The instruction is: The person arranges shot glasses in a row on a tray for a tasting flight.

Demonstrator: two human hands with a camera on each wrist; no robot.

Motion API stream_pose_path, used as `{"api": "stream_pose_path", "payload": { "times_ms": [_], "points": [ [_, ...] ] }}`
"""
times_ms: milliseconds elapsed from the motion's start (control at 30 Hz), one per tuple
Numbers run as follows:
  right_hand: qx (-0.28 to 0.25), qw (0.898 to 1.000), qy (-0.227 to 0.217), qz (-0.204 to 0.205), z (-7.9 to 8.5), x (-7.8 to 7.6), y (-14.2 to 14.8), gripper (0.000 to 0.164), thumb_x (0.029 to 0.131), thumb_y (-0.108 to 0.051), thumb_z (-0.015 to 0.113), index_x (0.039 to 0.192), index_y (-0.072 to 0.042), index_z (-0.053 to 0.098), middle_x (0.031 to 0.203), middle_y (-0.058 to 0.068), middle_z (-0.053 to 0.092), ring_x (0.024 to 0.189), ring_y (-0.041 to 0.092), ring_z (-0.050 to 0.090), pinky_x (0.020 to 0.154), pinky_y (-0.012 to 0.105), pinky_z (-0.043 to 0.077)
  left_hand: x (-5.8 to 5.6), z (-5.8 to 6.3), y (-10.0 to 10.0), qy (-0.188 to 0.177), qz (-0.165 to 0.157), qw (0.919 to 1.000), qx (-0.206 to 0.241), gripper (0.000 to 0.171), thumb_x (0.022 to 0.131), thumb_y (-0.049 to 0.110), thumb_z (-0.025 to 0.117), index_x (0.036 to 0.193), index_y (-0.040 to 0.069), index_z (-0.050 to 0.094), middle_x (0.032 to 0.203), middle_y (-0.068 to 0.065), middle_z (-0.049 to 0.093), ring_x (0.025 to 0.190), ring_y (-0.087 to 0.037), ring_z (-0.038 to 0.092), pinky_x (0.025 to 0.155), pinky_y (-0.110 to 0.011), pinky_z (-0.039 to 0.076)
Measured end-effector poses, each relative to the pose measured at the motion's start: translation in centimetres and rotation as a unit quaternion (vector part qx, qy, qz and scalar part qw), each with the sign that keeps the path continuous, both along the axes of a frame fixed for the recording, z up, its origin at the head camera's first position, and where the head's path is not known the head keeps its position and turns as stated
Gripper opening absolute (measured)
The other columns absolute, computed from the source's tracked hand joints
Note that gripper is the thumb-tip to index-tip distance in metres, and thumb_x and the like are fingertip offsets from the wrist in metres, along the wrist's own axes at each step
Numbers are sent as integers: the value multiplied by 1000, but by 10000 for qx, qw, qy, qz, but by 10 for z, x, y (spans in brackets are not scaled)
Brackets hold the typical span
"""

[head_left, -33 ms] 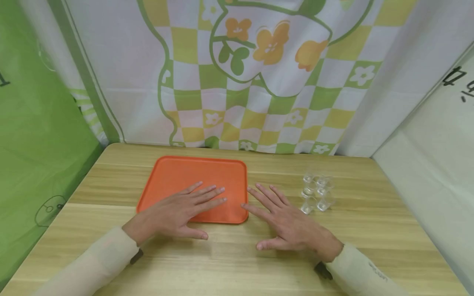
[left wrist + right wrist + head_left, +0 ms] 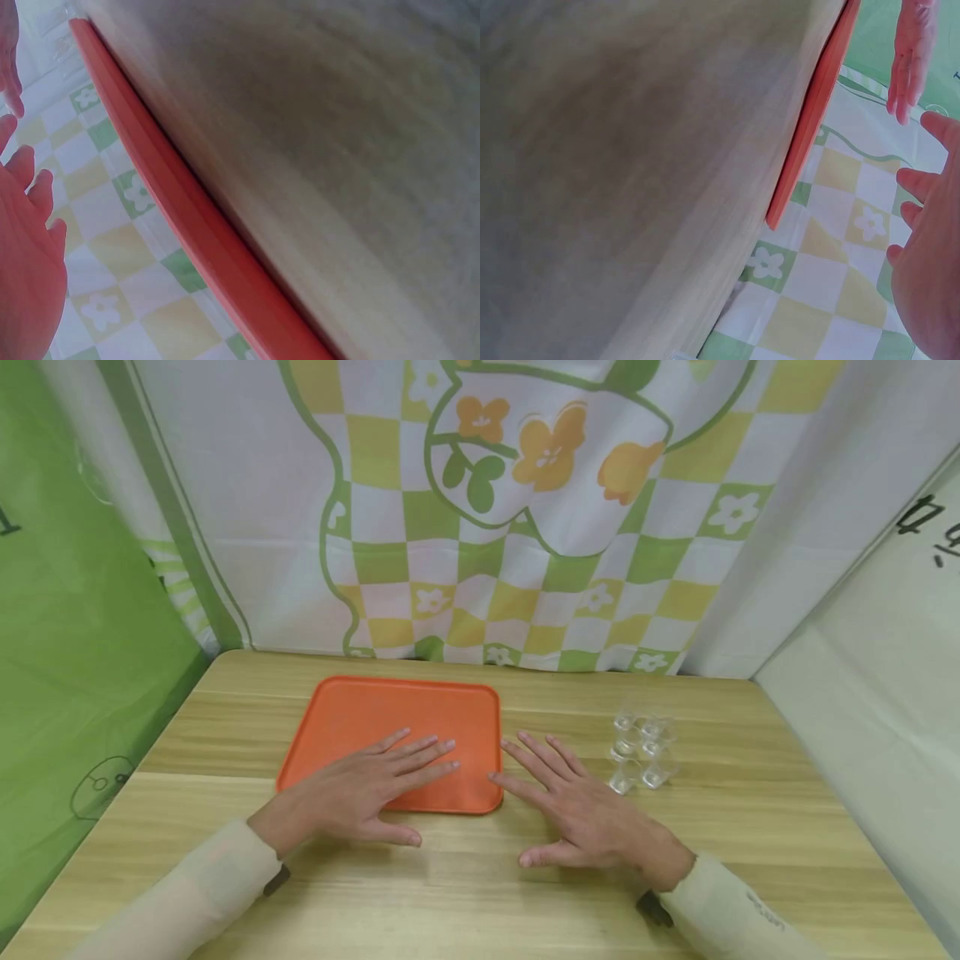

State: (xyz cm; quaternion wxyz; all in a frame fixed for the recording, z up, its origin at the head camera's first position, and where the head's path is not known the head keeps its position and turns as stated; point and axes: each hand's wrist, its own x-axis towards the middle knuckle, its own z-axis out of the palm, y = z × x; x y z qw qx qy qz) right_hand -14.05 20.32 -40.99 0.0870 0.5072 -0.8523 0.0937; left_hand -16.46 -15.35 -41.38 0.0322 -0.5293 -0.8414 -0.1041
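An orange-red rectangular tray (image 2: 405, 710) lies flat on the wooden table, left of centre. Over its near part my left hand (image 2: 352, 793) is spread, palm down, with straight fingers and nothing in them. In the left wrist view that hand (image 2: 30, 262) stands apart from the tray's rim (image 2: 172, 195). My right hand (image 2: 592, 814) is spread the same way beyond the tray's right edge, its index fingertip overlapping the rim in the head view. Just right of it stand several small clear cup-like pieces (image 2: 624, 747), grouped in two columns.
The wooden table (image 2: 480, 902) reaches back to a checked, flower-printed curtain (image 2: 525, 560). Green cloth (image 2: 82, 610) hangs along the left side and a pale sheet with black writing (image 2: 877, 677) along the right.
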Motion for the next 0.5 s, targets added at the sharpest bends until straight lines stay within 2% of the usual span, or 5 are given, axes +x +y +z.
{"api": "stream_pose_path", "payload": {
  "times_ms": [233,367,500],
  "points": [
    [-4,10000,12,-21,0,0,0,96,93,-84,28,166,-21,24,172,14,6,153,42,12,122,58,6,0,0,1,-48,-7,10000,20,96,95,63,63,167,22,16,173,3,5,155,-22,15,124,-51,8],
    [-19,10000,22,-32,0,1,0,97,93,-84,28,165,-20,25,172,14,6,154,41,10,121,60,7,0,0,1,27,-19,10000,45,97,94,63,64,167,21,17,173,1,8,155,-24,17,124,-52,9],
    [-48,10000,35,-13,1,3,-1,97,93,-84,29,165,-19,27,171,15,7,155,38,7,121,61,9,3,1,-2,20,185,9998,105,99,93,64,65,168,24,13,173,1,7,155,-27,19,123,-52,12]
  ]
}}
